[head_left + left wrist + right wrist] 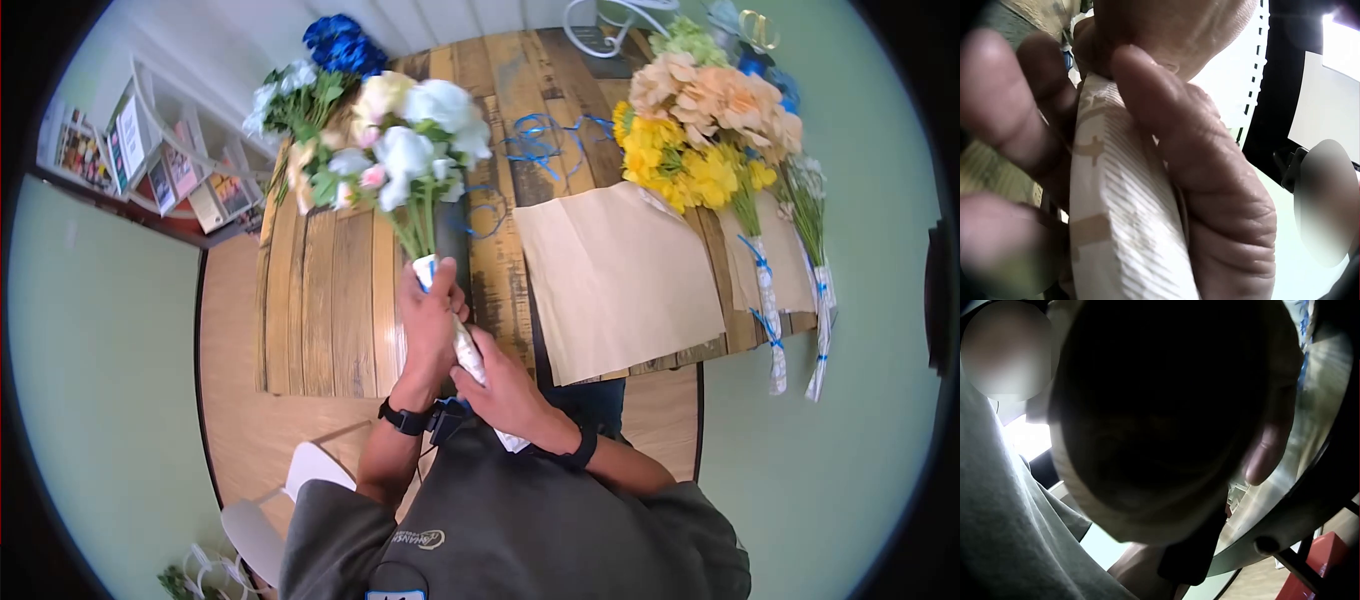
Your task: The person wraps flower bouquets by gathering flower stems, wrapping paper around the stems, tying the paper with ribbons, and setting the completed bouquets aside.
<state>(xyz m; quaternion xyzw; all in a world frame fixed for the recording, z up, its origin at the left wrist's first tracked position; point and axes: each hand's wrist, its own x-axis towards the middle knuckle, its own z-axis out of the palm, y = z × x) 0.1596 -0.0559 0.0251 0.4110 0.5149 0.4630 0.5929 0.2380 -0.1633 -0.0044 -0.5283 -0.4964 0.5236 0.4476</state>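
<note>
Bouquet (405, 155) is in hand, held over the near edge of the table (330, 335), heads to far left, stems angled back toward the near side. Stems sit in a white wrap (468, 358). Left hand (430, 322) is curled round it near the top, just below the bare stems. Right hand (510, 392) is fingers bent round the lower part; wrap tail pokes out below, by the shirt (560, 520). How hard either one squeezes, can't tell; right wrist view is too dark to help

Risks, my read:
- wrap could unroll or go slack if one hand lets go; can't see whether it's fastened under the fingers
- top-heavy: big heads on a thin handle, so a loose left grip could let it tip or the stems twist
- squeezing or twisting too hard could crease or tear the wrap, which looks like paper
- tail could snag on the shirt, it's right there

Further out: heads are close to the blue flower (343, 45) at far left, a swing could catch it. Ribbon (545, 140) lies in loose loops right of the heads, easy to tangle. Brown paper (620, 285) on the right reaches the near edge, a sleeve or elbow could drag it. Stems of the yellow bunch (690, 175) overhang the near right edge, so a bump there could knock it off
</note>
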